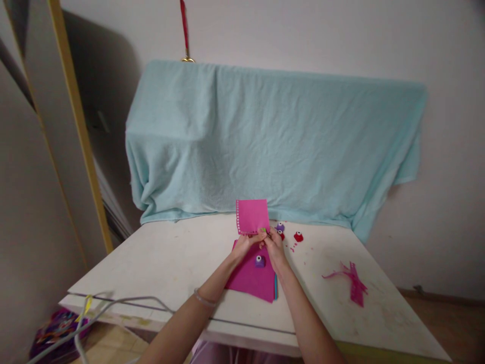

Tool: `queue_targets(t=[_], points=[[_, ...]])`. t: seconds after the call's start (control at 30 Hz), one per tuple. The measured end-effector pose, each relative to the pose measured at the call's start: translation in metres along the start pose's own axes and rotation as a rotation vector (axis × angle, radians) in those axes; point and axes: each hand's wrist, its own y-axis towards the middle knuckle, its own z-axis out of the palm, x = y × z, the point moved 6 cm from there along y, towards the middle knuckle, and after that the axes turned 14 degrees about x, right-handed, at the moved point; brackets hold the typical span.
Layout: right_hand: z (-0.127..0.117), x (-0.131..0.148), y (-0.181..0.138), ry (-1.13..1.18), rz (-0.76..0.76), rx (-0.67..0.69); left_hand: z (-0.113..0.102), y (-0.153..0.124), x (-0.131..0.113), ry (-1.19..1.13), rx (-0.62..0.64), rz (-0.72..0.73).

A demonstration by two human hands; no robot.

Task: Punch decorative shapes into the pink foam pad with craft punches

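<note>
A square pink sheet of paper is held up, tilted, above the table, with rows of small punched holes along its left and lower edges. My left hand is closed at the sheet's lower edge. At the lower right corner, my right hand is closed around a small green craft punch, mostly covered by fingers. Fingers of both hands meet there. Below them lies a stack of magenta paper, a blue sheet showing at its right edge. On the stack sits a purple craft punch.
Right of my hands stand another purple punch and red punches, one of them apart, among tiny pink bits. Cut pink paper strips lie farther right. A light blue cloth hangs behind the white table.
</note>
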Motion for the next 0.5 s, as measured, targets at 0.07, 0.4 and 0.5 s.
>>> queue_targets(t=[0.07, 0.4, 0.5], points=[[0.001, 0.003, 0.001, -0.019, 0.009, 0.004, -0.001, 0.0, 0.001, 0.006, -0.003, 0.001], [0.001, 0.01, 0.004, 0.018, 0.088, 0.044, -0.002, 0.006, 0.011, -0.066, 0.031, -0.021], [-0.001, 0.006, 0.005, -0.006, 0.115, 0.027, -0.008, 0.009, 0.014, -0.052, 0.009, -0.036]])
